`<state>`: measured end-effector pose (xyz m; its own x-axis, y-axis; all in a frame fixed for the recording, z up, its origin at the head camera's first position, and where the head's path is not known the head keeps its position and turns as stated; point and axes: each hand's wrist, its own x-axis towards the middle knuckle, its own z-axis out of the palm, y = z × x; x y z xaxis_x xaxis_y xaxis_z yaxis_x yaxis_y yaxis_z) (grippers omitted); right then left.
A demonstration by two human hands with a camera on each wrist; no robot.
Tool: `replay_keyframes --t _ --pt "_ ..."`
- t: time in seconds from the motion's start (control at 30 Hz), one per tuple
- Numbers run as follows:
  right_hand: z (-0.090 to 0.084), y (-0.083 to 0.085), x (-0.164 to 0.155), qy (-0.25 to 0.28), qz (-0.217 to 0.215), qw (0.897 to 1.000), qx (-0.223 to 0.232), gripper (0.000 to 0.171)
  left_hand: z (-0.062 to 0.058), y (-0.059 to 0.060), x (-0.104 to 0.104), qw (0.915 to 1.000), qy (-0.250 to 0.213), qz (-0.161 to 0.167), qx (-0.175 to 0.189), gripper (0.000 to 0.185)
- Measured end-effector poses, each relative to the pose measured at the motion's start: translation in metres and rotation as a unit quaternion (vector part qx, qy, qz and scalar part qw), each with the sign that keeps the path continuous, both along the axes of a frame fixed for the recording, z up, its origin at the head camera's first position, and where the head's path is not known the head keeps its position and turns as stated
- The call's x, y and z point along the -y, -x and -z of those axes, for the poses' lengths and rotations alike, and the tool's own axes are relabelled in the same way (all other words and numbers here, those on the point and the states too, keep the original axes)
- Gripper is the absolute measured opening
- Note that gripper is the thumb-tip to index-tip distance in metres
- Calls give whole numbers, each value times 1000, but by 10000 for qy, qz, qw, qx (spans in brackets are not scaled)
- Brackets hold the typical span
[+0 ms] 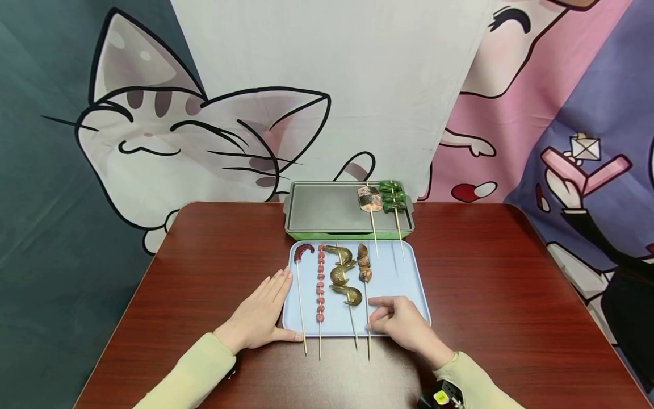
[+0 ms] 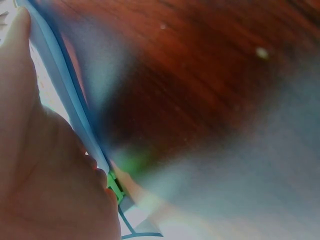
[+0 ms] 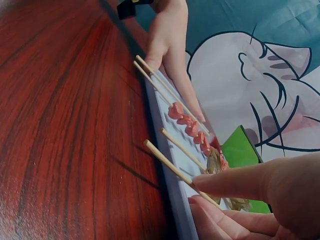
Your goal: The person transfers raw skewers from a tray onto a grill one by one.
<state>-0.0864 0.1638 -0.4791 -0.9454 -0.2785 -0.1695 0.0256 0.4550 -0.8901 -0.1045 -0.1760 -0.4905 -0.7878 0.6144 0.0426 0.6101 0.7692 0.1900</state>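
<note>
My right hand (image 1: 401, 324) pinches the bare stick of a skewer with brown chunks (image 1: 364, 264) at the front of a light blue tray (image 1: 398, 284). In the right wrist view, thumb and fingers meet round that stick (image 3: 167, 162). My left hand (image 1: 260, 312) lies with straight fingers along the tray's left edge, its thumb at the front rim. Also on the tray are a skewer with a dark red tentacle (image 1: 302, 251), one with small pink pieces (image 1: 320, 284) and one with several shrimp (image 1: 339, 275). Their stick ends overhang the front rim.
Behind the tray stands a grey-topped griddle pan (image 1: 322, 207) with a green base. On its right lie a skewer with a pale, dark-edged chunk (image 1: 370, 200) and a green pepper skewer (image 1: 392, 197). Beneath is a brown wooden table (image 1: 214, 250); a cartoon cloth (image 1: 357, 68) hangs behind.
</note>
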Motion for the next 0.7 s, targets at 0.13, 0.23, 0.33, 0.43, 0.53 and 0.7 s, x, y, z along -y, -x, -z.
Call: replay_keyframes --t 0.13,0.23,0.33,0.43,0.53,0.7 --pt "2 0 0 92 -6 10000 16 55 0 0 0 10000 65 -7 37 123" --pt "4 1 -1 169 -15 9999 30 54 0 0 0 10000 54 -14 54 123" --pt "5 0 -2 261 46 9996 60 54 0 0 0 10000 47 -11 62 123" --pt "4 -1 -2 606 186 9975 323 54 4 1 1 10000 -3 13 -18 124" --pt "1 -1 -4 1129 357 9902 744 55 13 2 3 9998 -35 21 -176 126" --pt "-3 -2 -9 1641 464 9791 1112 55 24 5 6 9993 -17 -16 -370 127"
